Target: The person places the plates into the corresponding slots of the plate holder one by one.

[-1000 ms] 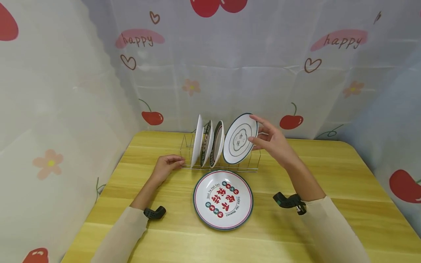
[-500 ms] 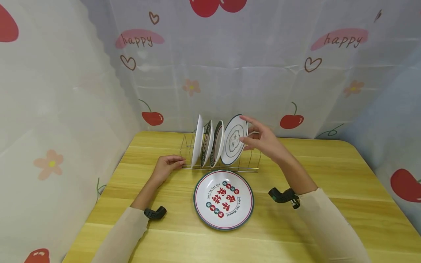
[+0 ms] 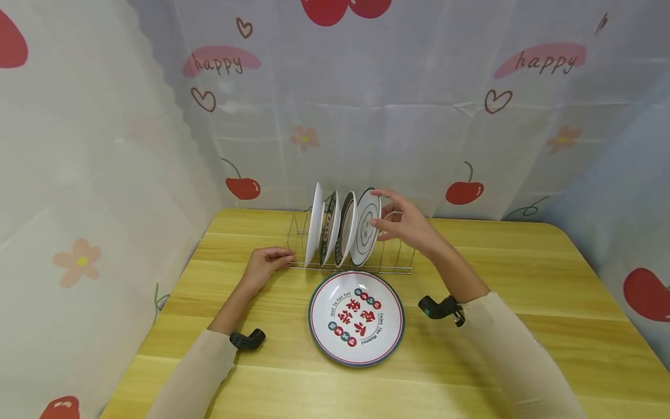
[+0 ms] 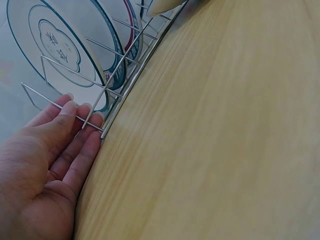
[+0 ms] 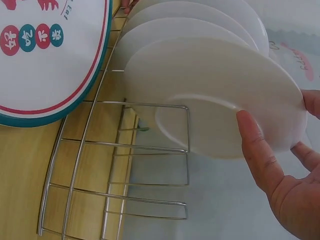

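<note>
A wire dish rack [image 3: 389,265] stands at the back of the wooden table, with three plates [image 3: 330,228] upright in its left slots. My right hand [image 3: 384,213] holds a fourth white plate [image 3: 364,228] with a dark rim, upright in the slot just right of them. In the right wrist view the right hand [image 5: 276,134] has its thumb on the back of this plate [image 5: 210,85] and its fingers at the rim. My left hand [image 3: 267,262] rests with straight fingers on the rack's left end, and in the left wrist view the left hand [image 4: 55,160] touches the rack's wire [image 4: 125,85].
A large plate [image 3: 356,317] with red characters and a green rim lies flat on the table [image 3: 523,291] in front of the rack. The rack's right slots [image 5: 150,150] hold nothing. Cherry-print curtains close in the back and both sides.
My right hand has carried the fourth plate left and turned it from facing me to nearly upright beside the three racked plates. The left hand has not moved.
</note>
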A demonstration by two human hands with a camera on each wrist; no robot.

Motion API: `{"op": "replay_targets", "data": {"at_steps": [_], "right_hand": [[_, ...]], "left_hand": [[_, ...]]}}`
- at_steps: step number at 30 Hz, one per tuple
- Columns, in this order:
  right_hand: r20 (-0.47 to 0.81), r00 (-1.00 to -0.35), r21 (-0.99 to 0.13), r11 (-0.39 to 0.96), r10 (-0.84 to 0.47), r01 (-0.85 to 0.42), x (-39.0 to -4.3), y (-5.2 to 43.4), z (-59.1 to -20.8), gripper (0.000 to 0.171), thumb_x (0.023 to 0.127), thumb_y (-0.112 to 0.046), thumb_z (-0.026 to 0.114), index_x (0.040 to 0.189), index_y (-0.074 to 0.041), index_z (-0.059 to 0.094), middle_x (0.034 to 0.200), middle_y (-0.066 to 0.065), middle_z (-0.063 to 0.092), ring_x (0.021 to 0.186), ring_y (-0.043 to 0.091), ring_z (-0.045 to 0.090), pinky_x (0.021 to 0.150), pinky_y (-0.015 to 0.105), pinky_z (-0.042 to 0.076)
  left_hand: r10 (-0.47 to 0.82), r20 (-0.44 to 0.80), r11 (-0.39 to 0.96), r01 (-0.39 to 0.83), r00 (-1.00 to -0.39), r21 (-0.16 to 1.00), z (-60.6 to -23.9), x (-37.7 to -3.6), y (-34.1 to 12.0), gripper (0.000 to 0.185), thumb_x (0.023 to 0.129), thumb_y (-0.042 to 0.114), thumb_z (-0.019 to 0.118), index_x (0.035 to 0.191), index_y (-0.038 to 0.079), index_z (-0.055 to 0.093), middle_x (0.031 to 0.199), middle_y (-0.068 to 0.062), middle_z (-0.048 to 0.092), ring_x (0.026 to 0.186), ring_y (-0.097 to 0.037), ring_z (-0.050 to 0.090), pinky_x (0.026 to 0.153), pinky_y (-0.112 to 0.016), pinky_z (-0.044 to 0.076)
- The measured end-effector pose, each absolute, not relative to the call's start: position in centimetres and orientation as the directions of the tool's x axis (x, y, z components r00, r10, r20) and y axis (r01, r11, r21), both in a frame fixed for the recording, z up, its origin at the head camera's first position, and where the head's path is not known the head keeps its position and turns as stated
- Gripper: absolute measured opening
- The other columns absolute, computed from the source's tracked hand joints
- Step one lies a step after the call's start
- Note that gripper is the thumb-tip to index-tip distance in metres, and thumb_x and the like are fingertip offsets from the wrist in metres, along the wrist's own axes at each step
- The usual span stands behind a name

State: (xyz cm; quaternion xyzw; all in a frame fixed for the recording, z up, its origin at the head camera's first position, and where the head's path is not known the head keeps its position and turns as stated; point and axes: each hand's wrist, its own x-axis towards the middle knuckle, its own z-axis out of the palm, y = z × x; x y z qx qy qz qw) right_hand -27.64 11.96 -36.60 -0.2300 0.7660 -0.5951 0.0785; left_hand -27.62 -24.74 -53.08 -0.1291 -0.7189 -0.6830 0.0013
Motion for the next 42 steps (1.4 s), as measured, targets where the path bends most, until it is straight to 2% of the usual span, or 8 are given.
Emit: {"op": "replay_targets", "data": {"at_steps": [5, 8, 17, 23, 30, 33, 36, 42], "right_hand": [[0.154, -0.878, -0.944, 0.196, -0.454, -0.267, -26.7, 11.0, -35.1, 0.062, 0.088, -0.007, 0.066, 0.142, -0.016, 0.038, 0.102, 0.028, 0.046, 0.091, 0.053, 0.051, 0.07, 0.048, 0.059], [0.161, -0.882, -0.941, 0.2, -0.444, -0.272, -26.8, 10.9, -35.4, 0.061, 0.088, -0.007, 0.066, 0.142, -0.015, 0.039, 0.101, 0.028, 0.046, 0.09, 0.052, 0.051, 0.069, 0.045, 0.059], [0.15, -0.891, -0.929, 0.246, -0.429, -0.276, -26.5, 10.5, -36.2, 0.061, 0.088, -0.011, 0.067, 0.142, -0.017, 0.04, 0.102, 0.026, 0.048, 0.09, 0.051, 0.053, 0.067, 0.037, 0.06], [0.162, -0.89, -0.91, 0.284, -0.426, -0.301, -26.1, 10.6, -36.2, 0.064, 0.089, -0.013, 0.067, 0.146, -0.017, 0.036, 0.112, 0.025, 0.048, 0.093, 0.045, 0.056, 0.069, 0.036, 0.06], [0.147, -0.904, -0.919, 0.283, -0.4, -0.275, -26.3, 11.6, -38.3, 0.069, 0.088, -0.022, 0.068, 0.147, -0.026, 0.033, 0.124, 0.018, 0.05, 0.1, 0.035, 0.058, 0.075, 0.048, 0.058], [0.146, -0.913, -0.922, 0.281, -0.38, -0.265, -25.9, 12.4, -39.4, 0.066, 0.088, -0.03, 0.068, 0.145, -0.024, 0.037, 0.124, 0.015, 0.052, 0.1, 0.031, 0.06, 0.075, 0.045, 0.058], [0.137, -0.918, -0.925, 0.283, -0.372, -0.253, -24.9, 13.4, -40.0, 0.059, 0.087, -0.032, 0.069, 0.141, -0.022, 0.044, 0.122, 0.015, 0.054, 0.1, 0.032, 0.06, 0.073, 0.042, 0.059], [0.085, -0.917, -0.929, 0.302, -0.389, -0.215, -22.7, 14.8, -41.1, 0.049, 0.087, -0.027, 0.069, 0.133, -0.019, 0.053, 0.116, 0.015, 0.056, 0.098, 0.034, 0.06, 0.073, 0.045, 0.059]], "left_hand": [[0.178, 0.169, 0.04, 0.179, -0.969, 0.983, -52.8, -27.5, -24.7, 0.021, 0.087, 0.006, 0.067, 0.104, -0.006, 0.069, 0.103, -0.023, 0.067, 0.091, -0.028, 0.068, 0.076, -0.036, 0.058], [0.18, 0.184, 0.045, 0.194, -0.966, 0.98, -52.7, -27.6, -24.6, 0.02, 0.086, 0.007, 0.068, 0.103, -0.004, 0.07, 0.101, -0.019, 0.069, 0.09, -0.026, 0.068, 0.075, -0.035, 0.059], [0.203, 0.205, 0.047, 0.219, -0.958, 0.975, -53.0, -27.5, -24.5, 0.022, 0.088, 0.008, 0.066, 0.105, -0.006, 0.068, 0.101, -0.016, 0.069, 0.089, -0.023, 0.069, 0.074, -0.033, 0.059], [0.2, 0.212, 0.04, 0.224, -0.957, 0.974, -52.9, -27.5, -24.5, 0.022, 0.088, 0.008, 0.066, 0.105, -0.006, 0.068, 0.101, -0.017, 0.069, 0.09, -0.023, 0.069, 0.074, -0.034, 0.059], [0.206, 0.207, 0.037, 0.219, -0.957, 0.975, -53.3, -27.6, -24.8, 0.022, 0.087, 0.008, 0.067, 0.104, -0.005, 0.069, 0.101, -0.018, 0.069, 0.09, -0.025, 0.069, 0.074, -0.035, 0.059], [0.201, 0.202, 0.047, 0.215, -0.958, 0.975, -53.2, -27.6, -24.7, 0.023, 0.087, 0.01, 0.068, 0.104, -0.005, 0.069, 0.102, -0.018, 0.069, 0.09, -0.025, 0.069, 0.074, -0.035, 0.059], [0.201, 0.203, 0.06, 0.219, -0.958, 0.974, -53.0, -27.6, -24.7, 0.023, 0.087, 0.012, 0.068, 0.103, -0.004, 0.069, 0.103, -0.019, 0.068, 0.089, -0.025, 0.069, 0.075, -0.035, 0.059], [0.197, 0.197, 0.047, 0.21, -0.961, 0.977, -53.2, -27.7, -24.7, 0.024, 0.086, 0.011, 0.069, 0.103, -0.005, 0.069, 0.102, -0.02, 0.068, 0.088, -0.026, 0.069, 0.075, -0.036, 0.059]]}}
